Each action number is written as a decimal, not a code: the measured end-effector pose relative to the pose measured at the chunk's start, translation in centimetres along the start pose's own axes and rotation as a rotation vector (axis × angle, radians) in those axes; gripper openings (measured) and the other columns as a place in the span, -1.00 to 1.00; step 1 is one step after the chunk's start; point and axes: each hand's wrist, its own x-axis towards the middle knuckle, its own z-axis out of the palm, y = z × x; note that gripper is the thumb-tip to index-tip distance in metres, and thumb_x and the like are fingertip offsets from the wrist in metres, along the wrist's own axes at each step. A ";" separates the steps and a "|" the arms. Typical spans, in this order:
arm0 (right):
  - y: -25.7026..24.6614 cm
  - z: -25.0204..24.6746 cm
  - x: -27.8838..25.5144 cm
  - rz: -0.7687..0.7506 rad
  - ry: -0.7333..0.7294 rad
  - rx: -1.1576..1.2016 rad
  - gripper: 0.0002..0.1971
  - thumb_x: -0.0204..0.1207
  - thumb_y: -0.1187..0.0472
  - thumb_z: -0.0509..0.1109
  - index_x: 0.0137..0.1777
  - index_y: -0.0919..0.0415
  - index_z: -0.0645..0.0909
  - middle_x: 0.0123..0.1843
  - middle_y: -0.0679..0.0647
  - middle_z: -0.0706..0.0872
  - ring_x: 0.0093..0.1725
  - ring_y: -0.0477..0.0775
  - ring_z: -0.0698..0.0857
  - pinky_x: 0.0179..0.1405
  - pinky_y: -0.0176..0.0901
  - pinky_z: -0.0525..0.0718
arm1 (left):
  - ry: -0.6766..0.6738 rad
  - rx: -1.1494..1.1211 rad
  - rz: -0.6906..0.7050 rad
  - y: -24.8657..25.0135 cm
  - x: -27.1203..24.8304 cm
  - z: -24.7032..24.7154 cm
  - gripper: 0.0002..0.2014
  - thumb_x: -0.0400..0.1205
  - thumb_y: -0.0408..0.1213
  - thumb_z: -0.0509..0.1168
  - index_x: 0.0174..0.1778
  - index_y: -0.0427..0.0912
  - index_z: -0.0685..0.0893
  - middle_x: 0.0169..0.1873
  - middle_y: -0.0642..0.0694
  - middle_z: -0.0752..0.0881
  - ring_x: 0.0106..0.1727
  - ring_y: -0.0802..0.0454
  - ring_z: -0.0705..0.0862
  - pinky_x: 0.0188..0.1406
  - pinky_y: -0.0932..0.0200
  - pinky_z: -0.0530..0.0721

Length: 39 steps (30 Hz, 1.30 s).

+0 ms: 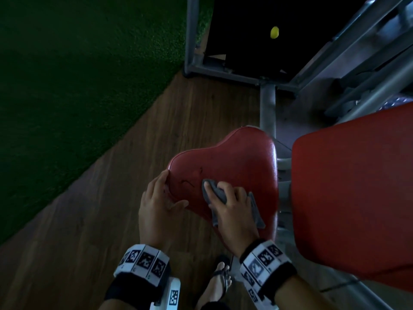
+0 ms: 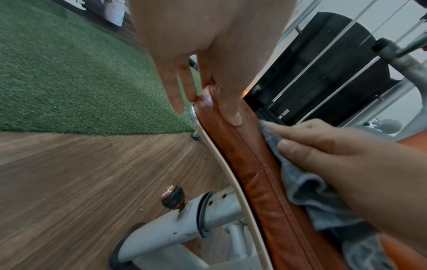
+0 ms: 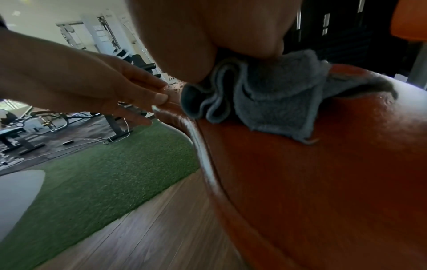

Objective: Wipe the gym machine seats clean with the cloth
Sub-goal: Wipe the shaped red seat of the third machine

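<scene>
The red padded seat sits in the middle of the head view. My left hand holds its left edge, thumb on top and fingers along the rim. In the left wrist view the thumb presses on the seat's side seam. My right hand grips a bunched grey cloth and presses it on the seat's near half. The right wrist view shows the cloth folded under my palm on the seat. The cloth also shows under my right fingers in the left wrist view.
A red backrest pad stands close on the right. The grey machine frame and a dark weight stack lie beyond the seat. An adjustment knob sticks out under it. Green turf borders the wooden floor. My sandalled foot is below.
</scene>
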 end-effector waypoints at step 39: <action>-3.6 0.6 3.3 -0.087 -0.021 0.099 -0.20 0.60 0.22 0.36 0.71 -0.13 -0.01 0.76 -0.06 -0.10 0.71 0.26 -0.27 0.40 0.47 0.41 | -0.152 -0.406 -0.086 -0.2 0.4 -2.4 -0.36 0.45 -0.18 0.48 0.48 0.10 0.51 0.27 -0.10 0.70 0.23 -0.11 0.71 0.18 -0.29 0.70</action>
